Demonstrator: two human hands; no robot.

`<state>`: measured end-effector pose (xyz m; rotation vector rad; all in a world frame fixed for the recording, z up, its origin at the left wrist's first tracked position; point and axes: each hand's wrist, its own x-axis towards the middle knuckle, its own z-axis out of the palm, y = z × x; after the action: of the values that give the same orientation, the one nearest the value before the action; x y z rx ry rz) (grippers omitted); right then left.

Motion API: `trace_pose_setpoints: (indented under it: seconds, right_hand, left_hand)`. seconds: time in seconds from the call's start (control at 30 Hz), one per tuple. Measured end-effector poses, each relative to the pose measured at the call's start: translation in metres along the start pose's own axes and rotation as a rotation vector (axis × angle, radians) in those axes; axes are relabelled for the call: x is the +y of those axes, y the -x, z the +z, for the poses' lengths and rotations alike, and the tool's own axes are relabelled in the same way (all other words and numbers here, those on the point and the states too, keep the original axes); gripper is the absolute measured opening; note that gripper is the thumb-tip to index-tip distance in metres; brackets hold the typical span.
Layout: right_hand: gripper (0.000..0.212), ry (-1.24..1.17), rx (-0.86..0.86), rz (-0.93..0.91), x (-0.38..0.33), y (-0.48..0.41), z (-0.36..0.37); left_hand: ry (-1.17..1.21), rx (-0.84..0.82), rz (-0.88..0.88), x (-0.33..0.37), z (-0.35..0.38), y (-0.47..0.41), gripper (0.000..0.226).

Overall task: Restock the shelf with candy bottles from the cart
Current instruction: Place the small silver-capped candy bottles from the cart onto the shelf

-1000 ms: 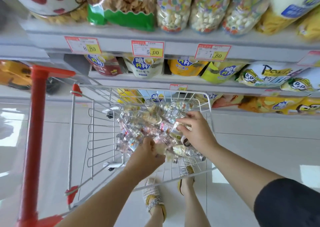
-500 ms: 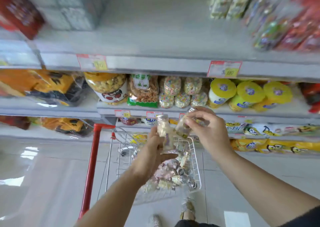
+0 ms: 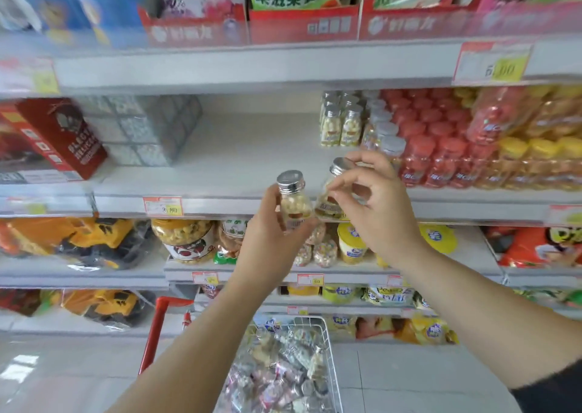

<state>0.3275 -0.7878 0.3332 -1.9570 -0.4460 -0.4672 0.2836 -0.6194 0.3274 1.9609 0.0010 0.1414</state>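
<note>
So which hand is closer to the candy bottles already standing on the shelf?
Right. The right hand sits just below the shelved bottles; the left hand is lower and further left.

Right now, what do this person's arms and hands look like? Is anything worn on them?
Both are bare: the left hand and right hand wear no gloves, and no ring, watch or bracelet shows. The left arm is uncovered as far as the picture reaches. The right arm meets a dark sleeve in the lower right corner.
</note>
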Motion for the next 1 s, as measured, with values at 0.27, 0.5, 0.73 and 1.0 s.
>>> trace_pose_setpoints:
  seconds: [0.27, 0.5, 0.73, 1.0]
  right_hand:
    - [0.025, 0.312, 0.026, 0.045, 0.037, -0.073, 0.017]
    - [0.024, 0.362, 0.04, 0.185, 0.067, -0.089, 0.035]
    - [0.029, 0.376, 0.046, 0.133, 0.077, -0.088, 0.035]
    - [0.033, 0.437, -0.088, 0.079, 0.049, -0.012, 0.026]
  left_hand:
    - [-0.238, 0.079, 0.071, 0.003, 0.013, -0.103, 0.05]
    - [-0.381, -0.053, 0.067, -0.019, 0.031, -0.154, 0.057]
    - [-0.397, -0.081, 0.045, -0.029, 0.05, -0.176, 0.057]
    - [-0.297, -0.055, 0.121, -0.037, 0.028, -0.151, 0.043]
